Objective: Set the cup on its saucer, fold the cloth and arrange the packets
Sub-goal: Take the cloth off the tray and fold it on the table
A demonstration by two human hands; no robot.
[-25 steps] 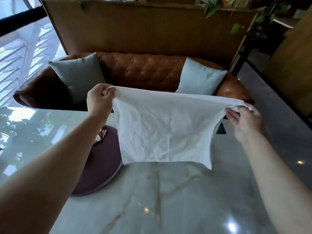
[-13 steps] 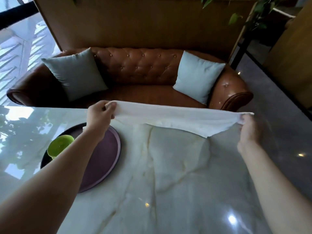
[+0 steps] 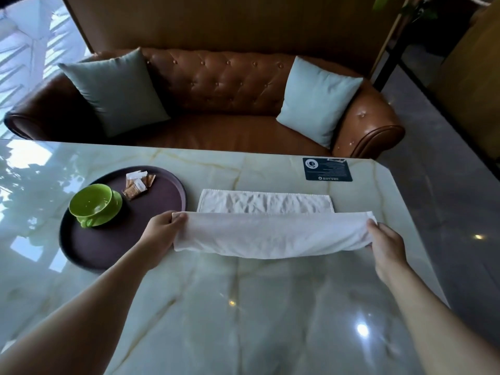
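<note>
We hold the cloth [image 3: 270, 234] by its two near corners, left hand [image 3: 162, 234] and right hand [image 3: 387, 247] fingers pinched shut on it, so the near half can fold toward 12 o'clock over the far half lying on the counter [image 3: 243, 307]. At 10 o'clock the tray [image 3: 108, 250] carries the cup [image 3: 90, 203] on its saucer [image 3: 115, 209] and the packets [image 3: 138, 184].

My left hand [image 3: 159, 234] and right hand [image 3: 387, 244] pinch the two ends of the cloth [image 3: 270, 234], its far part lying on the bench [image 3: 243, 307]. Left of the cloth sits the tray [image 3: 108, 250]; on it the cup [image 3: 90, 203] rests on its saucer [image 3: 115, 209], with the packets [image 3: 138, 184] just behind. A card [image 3: 327, 169] lies behind the cloth, the sofa [image 3: 216, 90] beyond the bench.
</note>
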